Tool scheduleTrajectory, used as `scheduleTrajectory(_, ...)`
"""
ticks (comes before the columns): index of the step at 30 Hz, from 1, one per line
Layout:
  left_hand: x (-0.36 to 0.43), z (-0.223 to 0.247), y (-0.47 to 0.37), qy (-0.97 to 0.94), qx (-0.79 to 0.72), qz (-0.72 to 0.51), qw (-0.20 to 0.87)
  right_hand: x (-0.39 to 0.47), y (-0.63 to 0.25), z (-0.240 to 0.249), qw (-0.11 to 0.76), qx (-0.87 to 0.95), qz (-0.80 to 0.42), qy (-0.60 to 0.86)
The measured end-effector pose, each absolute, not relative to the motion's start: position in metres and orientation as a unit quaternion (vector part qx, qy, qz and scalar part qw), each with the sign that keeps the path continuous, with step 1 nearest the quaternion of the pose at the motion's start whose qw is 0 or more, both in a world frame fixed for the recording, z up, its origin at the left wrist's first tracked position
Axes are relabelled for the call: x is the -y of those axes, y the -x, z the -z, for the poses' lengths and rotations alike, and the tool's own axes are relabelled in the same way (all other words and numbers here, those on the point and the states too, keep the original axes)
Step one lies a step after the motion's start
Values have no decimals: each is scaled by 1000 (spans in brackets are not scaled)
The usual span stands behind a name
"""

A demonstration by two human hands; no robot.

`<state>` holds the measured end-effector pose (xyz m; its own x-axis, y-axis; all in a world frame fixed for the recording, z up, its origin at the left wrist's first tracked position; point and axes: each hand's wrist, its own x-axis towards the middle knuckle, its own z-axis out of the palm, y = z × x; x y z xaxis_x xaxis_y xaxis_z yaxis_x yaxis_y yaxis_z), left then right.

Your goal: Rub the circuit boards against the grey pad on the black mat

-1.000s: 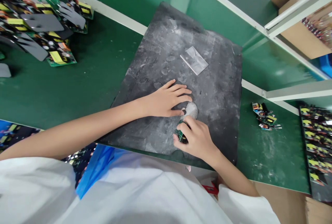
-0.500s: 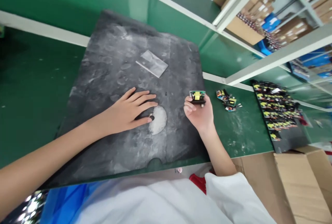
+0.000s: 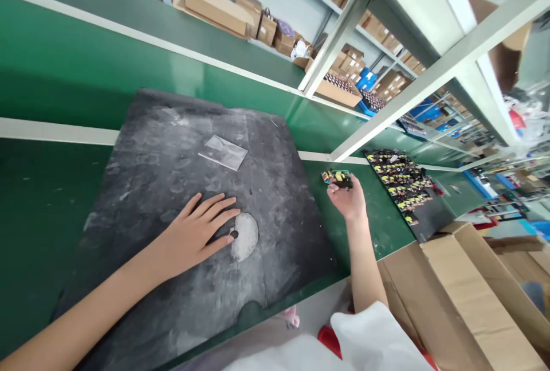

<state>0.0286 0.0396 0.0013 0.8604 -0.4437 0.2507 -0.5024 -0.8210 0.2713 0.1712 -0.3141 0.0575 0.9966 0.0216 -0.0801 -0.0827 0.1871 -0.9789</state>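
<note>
My left hand (image 3: 204, 233) lies flat on the black mat (image 3: 172, 159) with its fingers spread. Its thumb tip rests by a small dark spot at the edge of a whitish round patch (image 3: 246, 237). My right hand (image 3: 350, 202) is closed around a small circuit board (image 3: 342, 177) with a yellow block on it, over the green tabletop right of the mat. Part of another small component (image 3: 325, 177) shows just left of that board; the rest of it is hidden. A clear flat plastic piece (image 3: 223, 152) lies farther back on the mat.
Rows of similar boards (image 3: 397, 179) stand on a dark sheet to the right. An open cardboard box (image 3: 468, 285) sits below the table's right edge. A white frame post (image 3: 378, 121) slants across behind the table, with shelves of cartons (image 3: 219, 4) beyond.
My right hand has carried the circuit board off the mat's right edge to the loose boards on the green tabletop. My left hand stays on the mat. The camera view has tilted up and right.
</note>
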Motion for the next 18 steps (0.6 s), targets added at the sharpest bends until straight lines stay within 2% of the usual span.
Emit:
scheduleTrajectory(5,-38,0,-26,-947,245,-106,177,296,-154,-70,766,29,-115,632)
scheduleTrajectory(13,-36,-11,-20,-952,233,-61,190,229,-122,-102,742,127,-248,609)
scheduleTrajectory(18,-25,-26,-13,-923,229,-74,301,186,-89,-97,730,128,-376,556)
